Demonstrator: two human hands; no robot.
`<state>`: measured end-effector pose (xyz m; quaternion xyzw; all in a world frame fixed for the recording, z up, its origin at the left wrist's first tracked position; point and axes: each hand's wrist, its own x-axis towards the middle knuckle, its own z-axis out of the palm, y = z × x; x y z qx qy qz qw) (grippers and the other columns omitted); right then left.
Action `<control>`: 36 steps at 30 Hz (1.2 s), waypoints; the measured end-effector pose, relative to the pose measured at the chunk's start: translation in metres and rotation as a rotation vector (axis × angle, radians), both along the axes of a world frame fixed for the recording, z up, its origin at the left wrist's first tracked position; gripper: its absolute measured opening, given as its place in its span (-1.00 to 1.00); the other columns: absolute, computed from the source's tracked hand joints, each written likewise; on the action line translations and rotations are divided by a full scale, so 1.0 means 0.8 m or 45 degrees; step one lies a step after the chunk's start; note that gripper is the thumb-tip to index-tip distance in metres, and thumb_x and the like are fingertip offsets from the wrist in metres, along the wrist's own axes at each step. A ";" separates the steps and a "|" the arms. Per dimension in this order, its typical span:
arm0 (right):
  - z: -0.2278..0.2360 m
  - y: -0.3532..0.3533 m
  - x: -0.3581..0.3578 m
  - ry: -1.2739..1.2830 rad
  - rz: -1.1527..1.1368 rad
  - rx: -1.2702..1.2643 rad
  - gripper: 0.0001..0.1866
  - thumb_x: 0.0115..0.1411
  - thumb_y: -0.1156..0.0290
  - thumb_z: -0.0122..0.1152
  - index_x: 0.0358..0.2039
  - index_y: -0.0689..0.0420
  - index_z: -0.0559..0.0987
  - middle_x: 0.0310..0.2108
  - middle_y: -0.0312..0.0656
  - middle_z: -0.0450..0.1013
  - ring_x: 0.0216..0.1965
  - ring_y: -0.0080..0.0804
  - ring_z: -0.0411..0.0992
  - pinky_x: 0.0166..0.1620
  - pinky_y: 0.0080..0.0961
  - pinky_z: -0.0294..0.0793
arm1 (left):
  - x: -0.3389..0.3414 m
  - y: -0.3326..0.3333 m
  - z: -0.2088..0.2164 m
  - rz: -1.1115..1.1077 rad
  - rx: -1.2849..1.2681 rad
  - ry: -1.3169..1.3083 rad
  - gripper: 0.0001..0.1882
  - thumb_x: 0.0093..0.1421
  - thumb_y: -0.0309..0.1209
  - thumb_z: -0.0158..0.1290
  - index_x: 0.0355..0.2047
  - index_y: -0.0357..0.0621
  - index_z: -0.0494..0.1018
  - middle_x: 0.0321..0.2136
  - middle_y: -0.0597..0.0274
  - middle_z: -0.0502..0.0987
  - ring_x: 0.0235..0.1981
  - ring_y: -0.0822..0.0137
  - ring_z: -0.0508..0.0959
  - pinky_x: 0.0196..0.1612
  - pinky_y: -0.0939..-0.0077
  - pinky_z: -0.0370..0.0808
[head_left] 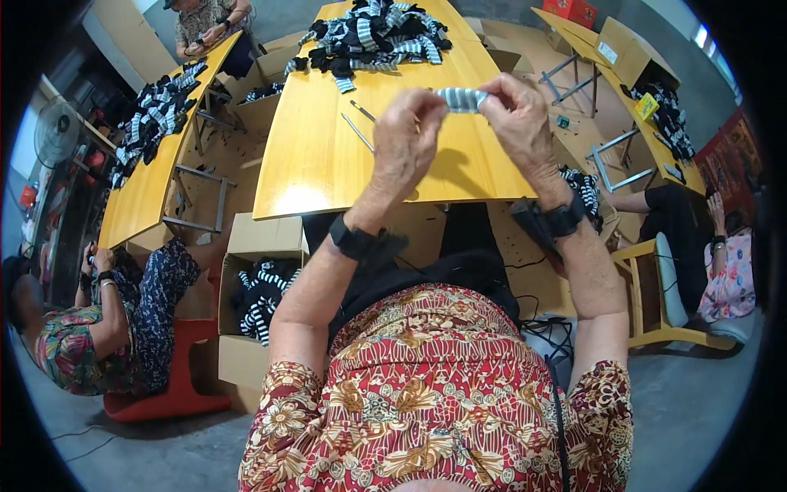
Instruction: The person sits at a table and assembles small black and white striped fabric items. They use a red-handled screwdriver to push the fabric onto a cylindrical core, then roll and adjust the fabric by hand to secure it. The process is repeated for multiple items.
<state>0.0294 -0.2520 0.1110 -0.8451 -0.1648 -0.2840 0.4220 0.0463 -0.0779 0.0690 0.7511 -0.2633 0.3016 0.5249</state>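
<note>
Above the bench (311, 168), short of its far edge, the left hand (406, 133) and right hand (519, 115) each pinch an end of a grey-and-white knit piece (461, 99), fingers closed, holding it taut. That single piece seems partway through handling. A large heap (379, 37) by the far edge suggests much is left; whether the striped pieces (264, 307) in the carton (264, 234) near the left corner are finished, I cannot tell.

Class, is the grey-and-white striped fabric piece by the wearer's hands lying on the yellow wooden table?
No, the left hand and right hand hold the striped fabric piece between them above the yellow table.
</note>
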 end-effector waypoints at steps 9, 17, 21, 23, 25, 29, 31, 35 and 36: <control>-0.111 0.030 -0.025 0.470 0.177 0.478 -0.88 0.12 0.48 0.19 -0.40 0.29 0.56 -0.56 -0.30 0.46 -0.50 -0.65 0.37 -0.40 -0.62 0.40 | -0.041 0.005 -0.089 -0.438 -0.328 0.713 -0.77 0.16 -0.38 0.17 -0.28 -0.32 0.48 -0.46 0.25 0.58 -0.40 0.50 0.54 -0.30 0.62 0.49; -0.129 0.036 -0.040 0.579 0.273 0.457 -0.87 0.12 0.47 0.18 -0.41 0.29 0.56 -0.54 -0.28 0.48 -0.49 -0.59 0.43 -0.38 -0.58 0.43 | -0.047 0.018 -0.115 -0.252 -0.204 0.701 -0.81 0.23 -0.36 0.11 -0.29 -0.27 0.50 -0.46 0.29 0.56 -0.42 0.51 0.54 -0.35 0.64 0.47; -0.142 0.041 -0.046 0.310 0.140 0.216 -0.88 0.10 0.47 0.20 -0.41 0.28 0.56 -0.52 -0.21 0.49 -0.48 -0.47 0.45 -0.36 -0.52 0.44 | -0.054 0.012 -0.109 0.006 0.019 0.543 -0.84 0.20 -0.43 0.06 -0.31 -0.30 0.51 -0.54 0.22 0.57 -0.49 0.49 0.56 -0.41 0.61 0.48; -0.138 0.049 -0.052 0.296 0.060 0.136 -0.87 0.09 0.47 0.21 -0.41 0.28 0.56 -0.51 -0.18 0.49 -0.47 -0.42 0.46 -0.35 -0.50 0.44 | -0.053 0.015 -0.112 0.011 0.052 0.547 -0.86 0.18 -0.47 0.04 -0.32 -0.30 0.51 -0.57 0.19 0.56 -0.52 0.48 0.56 -0.44 0.60 0.48; -0.137 0.054 -0.055 0.240 0.112 0.164 -0.87 0.10 0.46 0.22 -0.43 0.29 0.55 -0.52 -0.20 0.48 -0.46 -0.48 0.46 -0.33 -0.53 0.44 | -0.049 0.019 -0.116 0.040 0.089 0.532 -0.86 0.18 -0.48 0.02 -0.33 -0.31 0.51 -0.58 0.19 0.56 -0.53 0.48 0.57 -0.43 0.60 0.49; -0.137 0.057 -0.059 0.576 0.282 0.659 -0.85 0.11 0.46 0.21 -0.47 0.30 0.53 -0.53 -0.27 0.47 -0.43 -0.59 0.44 -0.31 -0.60 0.44 | -0.041 0.023 -0.123 -0.087 -0.074 0.660 -0.87 0.16 -0.45 0.04 -0.37 -0.27 0.51 -0.60 0.18 0.53 -0.56 0.36 0.54 -0.44 0.51 0.47; -0.140 0.051 -0.057 0.591 0.276 0.610 -0.86 0.11 0.47 0.21 -0.48 0.30 0.52 -0.53 -0.30 0.47 -0.42 -0.63 0.42 -0.30 -0.62 0.44 | -0.041 0.025 -0.125 -0.310 -0.340 0.898 -0.89 0.20 -0.45 0.02 -0.35 -0.24 0.48 -0.59 0.30 0.48 -0.58 0.48 0.47 -0.48 0.62 0.41; -0.150 0.043 -0.050 0.464 0.235 0.498 -0.91 0.11 0.51 0.16 -0.46 0.29 0.51 -0.49 -0.28 0.48 -0.41 -0.64 0.43 -0.29 -0.63 0.44 | -0.039 0.032 -0.124 -0.875 -0.982 1.418 -0.91 0.26 -0.42 0.01 -0.29 -0.15 0.43 -0.56 0.45 0.39 -0.57 0.62 0.36 -0.52 0.76 0.29; -0.150 0.043 -0.049 0.424 0.218 0.477 -0.92 0.11 0.52 0.15 -0.45 0.28 0.51 -0.49 -0.28 0.48 -0.40 -0.64 0.43 -0.28 -0.63 0.44 | -0.039 0.033 -0.122 -0.998 -1.110 1.499 -0.91 0.27 -0.40 0.02 -0.27 -0.13 0.42 -0.55 0.47 0.38 -0.57 0.63 0.35 -0.52 0.77 0.27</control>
